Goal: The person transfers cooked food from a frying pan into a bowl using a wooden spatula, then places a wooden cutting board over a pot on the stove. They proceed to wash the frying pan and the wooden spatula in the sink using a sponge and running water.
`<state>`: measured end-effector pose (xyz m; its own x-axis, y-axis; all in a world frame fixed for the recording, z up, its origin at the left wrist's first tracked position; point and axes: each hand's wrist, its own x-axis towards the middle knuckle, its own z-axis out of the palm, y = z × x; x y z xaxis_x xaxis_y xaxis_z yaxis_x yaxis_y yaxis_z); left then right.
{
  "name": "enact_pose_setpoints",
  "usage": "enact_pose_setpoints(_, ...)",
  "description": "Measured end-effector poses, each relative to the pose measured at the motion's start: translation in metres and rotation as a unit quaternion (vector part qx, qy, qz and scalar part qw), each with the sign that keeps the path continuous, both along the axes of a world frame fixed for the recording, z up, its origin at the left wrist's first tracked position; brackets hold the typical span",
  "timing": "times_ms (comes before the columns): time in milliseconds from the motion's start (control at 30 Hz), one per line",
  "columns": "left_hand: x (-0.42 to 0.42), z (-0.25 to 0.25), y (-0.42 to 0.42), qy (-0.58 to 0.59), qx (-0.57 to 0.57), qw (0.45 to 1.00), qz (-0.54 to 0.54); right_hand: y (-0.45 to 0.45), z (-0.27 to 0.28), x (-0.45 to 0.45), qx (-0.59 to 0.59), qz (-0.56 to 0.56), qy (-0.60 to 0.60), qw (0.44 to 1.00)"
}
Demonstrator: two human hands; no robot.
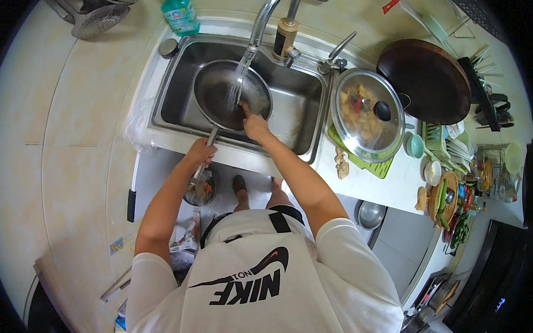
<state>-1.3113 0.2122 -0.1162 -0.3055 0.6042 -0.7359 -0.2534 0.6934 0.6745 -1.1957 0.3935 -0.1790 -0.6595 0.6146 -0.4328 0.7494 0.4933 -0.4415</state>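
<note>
My left hand (201,153) is closed around the metal handle of a wok (202,94), which sits tilted in the stainless steel sink (297,85). Water runs from the chrome faucet (260,28) into the wok. My right hand (256,125) reaches over the wok's near right rim, its fingers pointing into the bowl beside the stream. Whether those fingers touch the metal or hold something small cannot be told. To the right, a pan with a glass lid (386,138) holds pale chunks of food on a green board (382,169).
A green soap bottle (179,13) and a small round lid (168,48) stand behind the sink's left side. A large dark wok (424,82) leans at the back right. A teal bowl (414,146) and a ginger root (341,163) lie on the counter.
</note>
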Motion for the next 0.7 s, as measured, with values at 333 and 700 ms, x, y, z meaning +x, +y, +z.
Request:
enact_pose_setpoints(333,0.001,-0.027,0.015,0.12,-0.056,0.988,-0.084,0.009,0.023,-0.045,-0.404,-0.32,0.464,0.72)
enact_pose_setpoints(700,0.006,-0.01,0.005,0.062,-0.065,0.994,-0.056,0.045,0.048,0.002,-0.03,-0.252,0.297,0.92)
